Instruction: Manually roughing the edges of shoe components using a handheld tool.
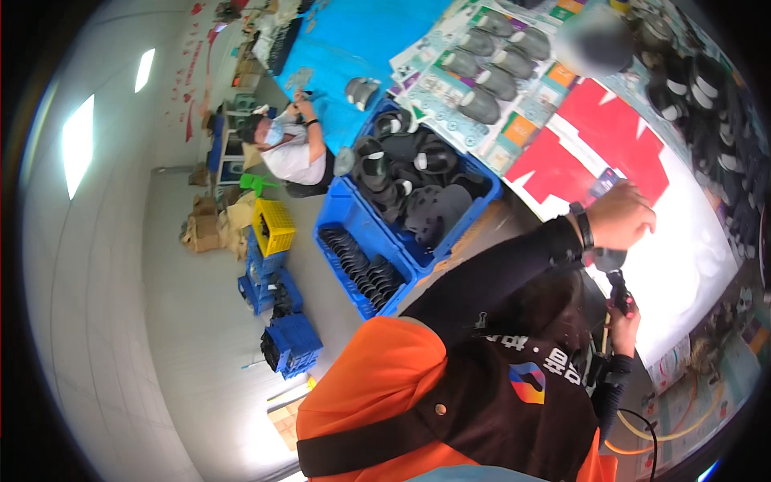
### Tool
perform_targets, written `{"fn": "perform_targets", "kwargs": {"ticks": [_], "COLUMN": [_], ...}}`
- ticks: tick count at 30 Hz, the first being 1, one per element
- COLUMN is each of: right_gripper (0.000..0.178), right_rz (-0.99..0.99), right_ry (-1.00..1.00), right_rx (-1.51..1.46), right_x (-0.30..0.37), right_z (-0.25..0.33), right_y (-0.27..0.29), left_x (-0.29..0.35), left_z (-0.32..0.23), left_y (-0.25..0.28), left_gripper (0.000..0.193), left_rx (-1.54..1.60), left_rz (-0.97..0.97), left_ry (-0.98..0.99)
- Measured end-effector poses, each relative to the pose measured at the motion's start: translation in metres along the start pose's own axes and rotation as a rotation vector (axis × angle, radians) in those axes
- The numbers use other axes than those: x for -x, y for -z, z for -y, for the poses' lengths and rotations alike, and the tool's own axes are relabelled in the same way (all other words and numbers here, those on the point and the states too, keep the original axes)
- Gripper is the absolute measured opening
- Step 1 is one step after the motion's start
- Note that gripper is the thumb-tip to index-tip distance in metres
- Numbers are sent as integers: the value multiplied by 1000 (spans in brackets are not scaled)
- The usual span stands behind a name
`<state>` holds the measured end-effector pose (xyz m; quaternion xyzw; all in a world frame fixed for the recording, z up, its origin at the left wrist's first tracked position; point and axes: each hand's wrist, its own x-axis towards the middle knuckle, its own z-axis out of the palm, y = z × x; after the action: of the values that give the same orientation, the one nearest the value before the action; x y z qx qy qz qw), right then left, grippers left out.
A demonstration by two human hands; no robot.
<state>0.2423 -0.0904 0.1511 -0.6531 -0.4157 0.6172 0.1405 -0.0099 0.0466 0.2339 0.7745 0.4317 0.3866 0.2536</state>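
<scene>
My left hand, a dark band at its wrist, reaches across with its fingers curled down over a dark grey rounded piece. The piece is mostly hidden, so I cannot tell what it is. Just below it, my right hand is closed round a black pistol-like hand tool, its upper end close to the grey piece. Both hands are over the bright white part of the worktable. Beyond my left hand lies a red sheet with jagged edges.
Several grey clog-like shoes stand on printed sheets at the far side. A blue crate holds black clogs; another blue crate holds dark curved pieces. Black shoes line the right edge. A person works at the blue table. Yellow hoses hang lower right.
</scene>
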Motion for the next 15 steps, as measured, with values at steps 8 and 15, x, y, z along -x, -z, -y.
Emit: {"fn": "perform_targets", "kwargs": {"ticks": [8,15], "right_gripper": [31,23], "right_rz": [-158,-255], "right_ry": [204,154], "right_rx": [227,232], "right_x": [14,18], "right_z": [12,10], "right_y": [-29,-31], "left_x": [12,-10], "left_z": [115,102], "left_y": [-67,-147], "left_gripper": [26,19], "left_rx": [-350,-483], "left_rz": [712,1126], "left_ry": [64,-60]}}
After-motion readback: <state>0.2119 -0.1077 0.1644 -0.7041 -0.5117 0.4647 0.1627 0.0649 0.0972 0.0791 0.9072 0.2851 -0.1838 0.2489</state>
